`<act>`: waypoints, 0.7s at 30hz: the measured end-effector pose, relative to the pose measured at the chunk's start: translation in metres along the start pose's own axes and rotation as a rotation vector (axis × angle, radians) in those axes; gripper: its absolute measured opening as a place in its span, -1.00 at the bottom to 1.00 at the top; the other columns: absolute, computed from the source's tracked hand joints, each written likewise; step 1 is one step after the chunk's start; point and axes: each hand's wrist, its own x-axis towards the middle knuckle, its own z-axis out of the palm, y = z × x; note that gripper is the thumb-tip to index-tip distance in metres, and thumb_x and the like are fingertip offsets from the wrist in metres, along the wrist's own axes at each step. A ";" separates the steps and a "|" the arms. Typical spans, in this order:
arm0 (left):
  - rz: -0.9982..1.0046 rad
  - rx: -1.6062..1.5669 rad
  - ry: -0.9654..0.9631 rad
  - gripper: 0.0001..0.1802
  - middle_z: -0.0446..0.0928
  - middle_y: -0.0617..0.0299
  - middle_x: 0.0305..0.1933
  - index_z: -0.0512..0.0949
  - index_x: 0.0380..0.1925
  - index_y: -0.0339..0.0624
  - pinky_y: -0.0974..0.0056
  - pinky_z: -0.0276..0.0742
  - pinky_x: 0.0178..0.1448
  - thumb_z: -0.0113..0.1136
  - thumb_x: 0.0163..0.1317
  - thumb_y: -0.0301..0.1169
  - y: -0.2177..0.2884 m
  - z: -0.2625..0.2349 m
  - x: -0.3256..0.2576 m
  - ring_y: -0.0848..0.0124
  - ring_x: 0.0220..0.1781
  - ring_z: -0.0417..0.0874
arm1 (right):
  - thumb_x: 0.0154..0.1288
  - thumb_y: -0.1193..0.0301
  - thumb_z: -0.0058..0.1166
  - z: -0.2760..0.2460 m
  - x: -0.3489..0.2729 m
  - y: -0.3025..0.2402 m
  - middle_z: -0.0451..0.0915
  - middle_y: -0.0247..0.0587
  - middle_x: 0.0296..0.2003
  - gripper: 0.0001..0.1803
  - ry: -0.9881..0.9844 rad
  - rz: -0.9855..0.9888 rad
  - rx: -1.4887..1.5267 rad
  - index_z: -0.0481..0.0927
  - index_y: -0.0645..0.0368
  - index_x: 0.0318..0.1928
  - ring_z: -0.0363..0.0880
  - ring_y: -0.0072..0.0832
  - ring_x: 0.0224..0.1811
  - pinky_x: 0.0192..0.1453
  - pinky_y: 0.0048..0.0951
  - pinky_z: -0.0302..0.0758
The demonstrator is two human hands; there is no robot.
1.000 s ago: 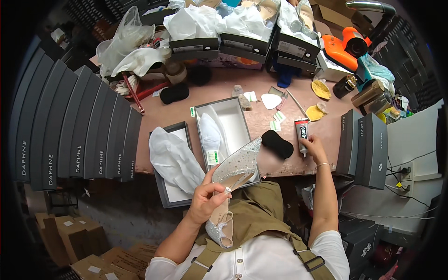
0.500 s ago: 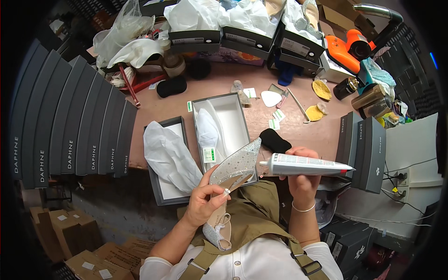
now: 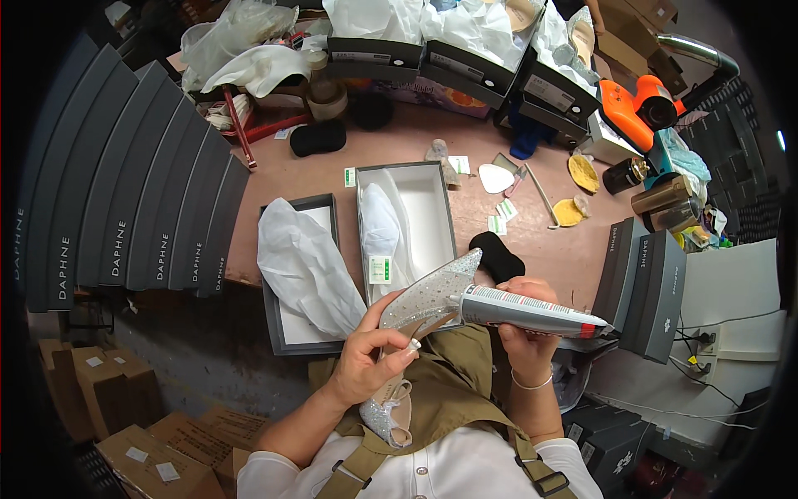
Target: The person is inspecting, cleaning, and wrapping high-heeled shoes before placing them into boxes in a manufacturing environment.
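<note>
My left hand (image 3: 366, 366) is closed around a silver glitter slingback shoe (image 3: 432, 291), held over my lap with its pointed toe tilted up and away. A small white piece (image 3: 413, 344) is pinched at that hand's fingertips; its kind is unclear. My right hand (image 3: 529, 353) is wrapped round a grey and white squeeze tube (image 3: 532, 313) lying nearly level. The tube's nozzle points left at the shoe's opening; whether it touches I cannot tell. Beyond the hands stands an open shoe box (image 3: 432, 220) with a white-wrapped item (image 3: 380, 220) inside, beside a box lid (image 3: 326, 346) holding white paper (image 3: 299, 258).
Tall dark shoe boxes (image 3: 125, 183) stand on the left, and two more (image 3: 657, 283) at the right. Paper-filled boxes (image 3: 465, 71) line the back. Yellow pads (image 3: 583, 175), a thin stick (image 3: 540, 191), a black pad (image 3: 497, 256) and an orange heat tool (image 3: 625, 112) lie about.
The tube has moved left and slightly down, bringing its nozzle up to the shoe. The left hand keeps its hold on the shoe. The whole view has shifted a little.
</note>
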 end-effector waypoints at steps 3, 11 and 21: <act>-0.001 0.000 -0.003 -0.83 0.10 -0.26 0.36 0.62 -0.38 -0.27 0.23 0.10 0.36 0.25 0.10 -0.39 -0.001 -0.001 0.000 0.11 0.41 0.19 | -0.06 0.47 0.33 0.001 0.000 0.000 0.57 -0.11 -0.24 -0.57 -0.012 0.014 -0.019 0.50 0.26 -0.13 0.54 -0.29 -0.15 -0.04 -0.34 0.49; 0.000 -0.001 -0.017 -0.83 0.09 -0.26 0.36 0.62 -0.36 -0.26 0.23 0.09 0.36 0.25 0.10 -0.39 -0.002 -0.001 0.001 0.12 0.41 0.19 | -0.08 0.47 0.35 0.000 0.000 0.003 0.58 -0.12 -0.24 -0.57 -0.034 -0.012 -0.084 0.51 0.25 -0.14 0.54 -0.28 -0.15 -0.04 -0.34 0.49; -0.020 -0.069 -0.009 -0.83 0.12 -0.22 0.35 0.63 -0.36 -0.28 0.19 0.06 0.39 0.24 0.10 -0.40 -0.006 0.000 0.002 0.13 0.41 0.19 | 0.09 0.34 0.29 -0.002 0.000 0.000 0.51 -0.05 -0.22 -0.54 0.183 0.288 0.397 0.43 0.32 -0.07 0.52 -0.40 -0.31 -0.29 -0.45 0.53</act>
